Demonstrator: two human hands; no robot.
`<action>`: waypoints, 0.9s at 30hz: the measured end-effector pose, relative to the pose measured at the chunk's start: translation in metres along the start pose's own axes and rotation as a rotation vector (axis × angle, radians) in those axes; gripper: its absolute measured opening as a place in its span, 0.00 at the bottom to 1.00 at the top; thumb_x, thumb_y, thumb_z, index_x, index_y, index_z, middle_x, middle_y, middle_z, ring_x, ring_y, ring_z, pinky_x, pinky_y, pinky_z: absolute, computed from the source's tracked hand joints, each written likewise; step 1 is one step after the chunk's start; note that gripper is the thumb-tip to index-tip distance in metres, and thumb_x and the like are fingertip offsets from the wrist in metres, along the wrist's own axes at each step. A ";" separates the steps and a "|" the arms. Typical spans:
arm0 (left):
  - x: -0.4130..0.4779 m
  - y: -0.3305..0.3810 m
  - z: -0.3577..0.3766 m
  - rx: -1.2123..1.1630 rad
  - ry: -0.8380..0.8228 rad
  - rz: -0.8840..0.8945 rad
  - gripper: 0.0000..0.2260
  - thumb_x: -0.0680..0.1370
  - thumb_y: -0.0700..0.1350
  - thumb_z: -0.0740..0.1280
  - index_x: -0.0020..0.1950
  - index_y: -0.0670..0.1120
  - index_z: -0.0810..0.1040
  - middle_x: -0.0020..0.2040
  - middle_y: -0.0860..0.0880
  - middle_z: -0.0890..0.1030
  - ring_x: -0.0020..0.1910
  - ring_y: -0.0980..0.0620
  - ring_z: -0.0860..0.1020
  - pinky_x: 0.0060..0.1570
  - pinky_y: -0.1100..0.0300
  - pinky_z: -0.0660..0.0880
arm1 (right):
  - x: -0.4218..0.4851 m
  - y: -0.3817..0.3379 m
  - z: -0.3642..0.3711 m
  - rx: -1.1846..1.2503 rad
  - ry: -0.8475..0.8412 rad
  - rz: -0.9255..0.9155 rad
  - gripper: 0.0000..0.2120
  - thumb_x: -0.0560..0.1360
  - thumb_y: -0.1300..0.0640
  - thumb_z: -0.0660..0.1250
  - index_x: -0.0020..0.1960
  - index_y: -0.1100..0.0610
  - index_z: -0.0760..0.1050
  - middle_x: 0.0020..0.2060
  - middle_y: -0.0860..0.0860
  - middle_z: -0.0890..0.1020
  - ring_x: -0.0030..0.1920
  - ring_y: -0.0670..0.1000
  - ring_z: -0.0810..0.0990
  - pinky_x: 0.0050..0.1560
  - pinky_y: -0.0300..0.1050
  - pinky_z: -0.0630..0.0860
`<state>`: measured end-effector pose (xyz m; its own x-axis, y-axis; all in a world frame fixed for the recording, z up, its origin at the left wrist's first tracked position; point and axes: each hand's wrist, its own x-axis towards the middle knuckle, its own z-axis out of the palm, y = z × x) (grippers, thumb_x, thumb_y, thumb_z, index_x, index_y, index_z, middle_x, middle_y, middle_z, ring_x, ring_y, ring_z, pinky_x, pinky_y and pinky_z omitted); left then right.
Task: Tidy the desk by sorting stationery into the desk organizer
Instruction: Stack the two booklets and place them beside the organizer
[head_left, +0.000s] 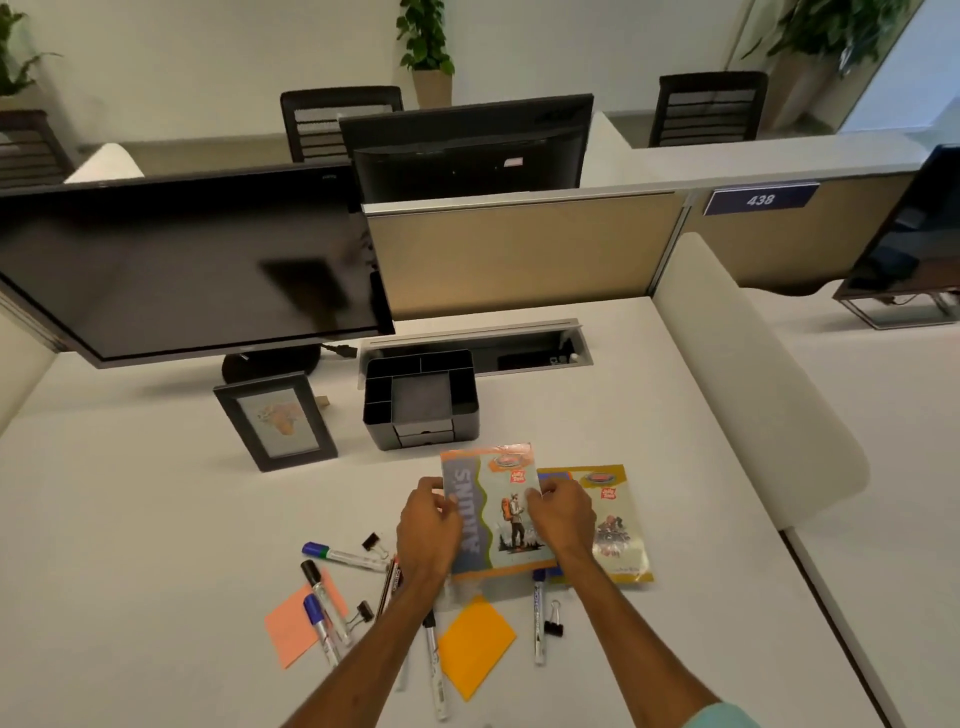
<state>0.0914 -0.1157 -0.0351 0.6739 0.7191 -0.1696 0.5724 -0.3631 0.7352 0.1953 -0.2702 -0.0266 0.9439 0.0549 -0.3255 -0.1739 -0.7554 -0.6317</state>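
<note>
Desk organizer (422, 397) sits empty at 12 o'clock from the hands. Left hand (428, 522) and right hand (561, 514) both have fingers pinching the edges of a notebook (498, 512); markers (345, 556) and sticky notes (475, 644) lie scattered around 6.

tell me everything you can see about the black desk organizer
The black desk organizer stands upright on the white desk, right of the picture frame and in front of the open cable tray. It looks like matte plastic or metal. The top has narrow slots along the back and left and one large square well; a small drawer, shut, sits low in front. Every compartment looks empty. Nothing touches it; both hands are nearer the camera.
</note>
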 end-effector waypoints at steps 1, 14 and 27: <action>0.001 0.006 0.004 -0.013 -0.001 0.011 0.09 0.82 0.48 0.66 0.62 0.50 0.77 0.53 0.49 0.83 0.47 0.52 0.80 0.44 0.56 0.78 | 0.002 0.000 -0.008 0.014 0.016 0.009 0.07 0.78 0.51 0.72 0.44 0.53 0.81 0.39 0.48 0.83 0.38 0.50 0.78 0.39 0.44 0.70; -0.026 0.075 0.083 0.082 -0.284 0.055 0.07 0.77 0.39 0.65 0.51 0.42 0.83 0.43 0.45 0.85 0.45 0.43 0.83 0.40 0.57 0.73 | 0.027 0.078 -0.089 -0.098 0.109 0.109 0.09 0.77 0.52 0.73 0.55 0.55 0.81 0.54 0.54 0.85 0.51 0.57 0.84 0.44 0.43 0.73; -0.040 0.074 0.113 0.374 -0.329 0.143 0.16 0.81 0.49 0.64 0.67 0.45 0.75 0.61 0.44 0.78 0.61 0.44 0.74 0.57 0.49 0.74 | 0.034 0.103 -0.082 -0.293 0.140 0.005 0.13 0.82 0.48 0.67 0.59 0.56 0.76 0.55 0.53 0.79 0.55 0.53 0.80 0.50 0.49 0.80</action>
<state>0.1595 -0.2386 -0.0476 0.8345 0.4443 -0.3260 0.5510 -0.6747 0.4911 0.2324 -0.4001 -0.0453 0.9763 -0.0245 -0.2152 -0.1099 -0.9122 -0.3946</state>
